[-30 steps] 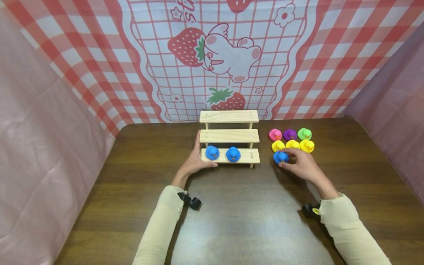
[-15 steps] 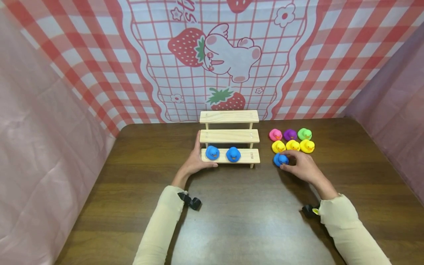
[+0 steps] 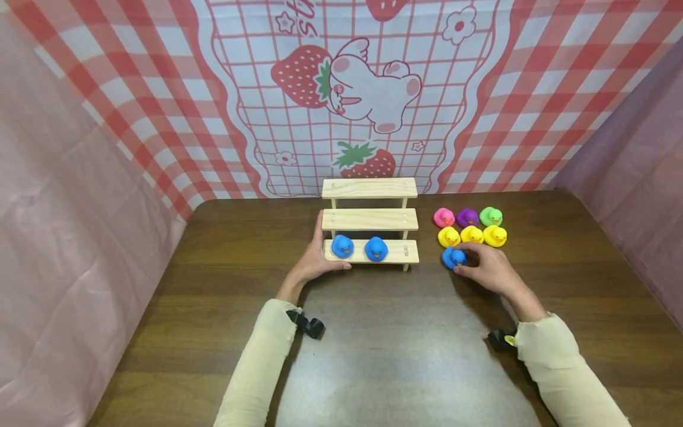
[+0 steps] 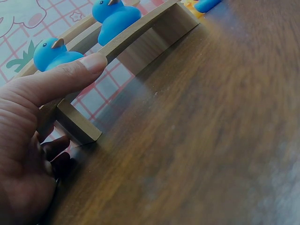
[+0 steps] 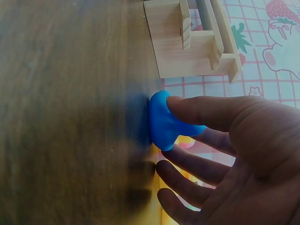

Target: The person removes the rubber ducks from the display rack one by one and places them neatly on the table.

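A three-step wooden display stand (image 3: 370,219) stands at the back of the table. My left hand (image 3: 312,261) grips its left end, with the thumb (image 4: 70,77) along the front edge of the lowest step and the fingers round the side. Two blue rubber ducks sit on that lowest step, one at the left (image 3: 342,246) and one near the middle (image 3: 376,249). Right of the stand, my right hand (image 3: 491,270) pinches another blue rubber duck (image 5: 161,122) between thumb and fingers, low at the tabletop. Whether this duck's base touches the table I cannot tell.
Behind the right hand, three yellow ducks (image 3: 472,236) form a row. Farther back are a pink duck (image 3: 443,217), a purple duck (image 3: 467,216) and a green duck (image 3: 491,216). A checked strawberry cloth (image 3: 373,118) hangs behind the wooden table (image 3: 373,356).
The right hand has shifted slightly toward me with the blue duck, and the duck's beak has turned toward the right. My left hand and the stand stay put.
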`<state>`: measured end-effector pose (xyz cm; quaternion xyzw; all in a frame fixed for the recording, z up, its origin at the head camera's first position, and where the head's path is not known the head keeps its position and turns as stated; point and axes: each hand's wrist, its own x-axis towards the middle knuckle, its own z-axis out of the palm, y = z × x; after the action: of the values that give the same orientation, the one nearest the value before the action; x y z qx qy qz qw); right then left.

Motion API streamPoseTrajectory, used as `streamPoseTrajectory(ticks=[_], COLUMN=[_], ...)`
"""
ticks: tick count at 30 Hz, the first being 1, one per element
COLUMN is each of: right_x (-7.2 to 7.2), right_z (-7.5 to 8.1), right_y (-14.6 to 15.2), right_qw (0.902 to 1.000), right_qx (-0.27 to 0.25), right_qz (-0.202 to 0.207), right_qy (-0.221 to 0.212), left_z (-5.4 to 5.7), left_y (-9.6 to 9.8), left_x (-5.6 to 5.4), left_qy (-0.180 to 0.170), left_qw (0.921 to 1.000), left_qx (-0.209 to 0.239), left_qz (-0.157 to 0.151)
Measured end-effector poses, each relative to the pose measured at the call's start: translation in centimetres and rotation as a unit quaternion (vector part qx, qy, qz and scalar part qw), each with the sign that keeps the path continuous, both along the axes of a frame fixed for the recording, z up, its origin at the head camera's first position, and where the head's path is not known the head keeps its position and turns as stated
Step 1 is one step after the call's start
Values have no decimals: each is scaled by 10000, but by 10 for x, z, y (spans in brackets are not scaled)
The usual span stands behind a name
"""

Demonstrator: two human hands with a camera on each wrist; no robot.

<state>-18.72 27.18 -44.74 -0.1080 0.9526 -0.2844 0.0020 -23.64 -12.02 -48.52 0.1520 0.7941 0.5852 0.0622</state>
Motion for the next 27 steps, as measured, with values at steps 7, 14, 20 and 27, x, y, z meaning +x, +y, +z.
streamPoseTrajectory(ticks=[7,14,20,27], right_x=[0,3,6,7], right_z=[3,18,37,54], right_y=[1,3,-1,-15], right_qw=[9999,9998,9997,9984], right_qx=[27,-27,-161,-398], right_qz=[79,15,-166,-245], right_qy=[-66,-180,79,329], left_z=[-1,-2,-3,-4], left_y=[-1,-1,-1,-1], left_x=[0,-1,-2,-2], left_qy=[12,20,63,21], left_qw=[10000,9999,10000,10000], left_qx=[-34,-114,-15,-31], left_qz=[11,31,17,17])
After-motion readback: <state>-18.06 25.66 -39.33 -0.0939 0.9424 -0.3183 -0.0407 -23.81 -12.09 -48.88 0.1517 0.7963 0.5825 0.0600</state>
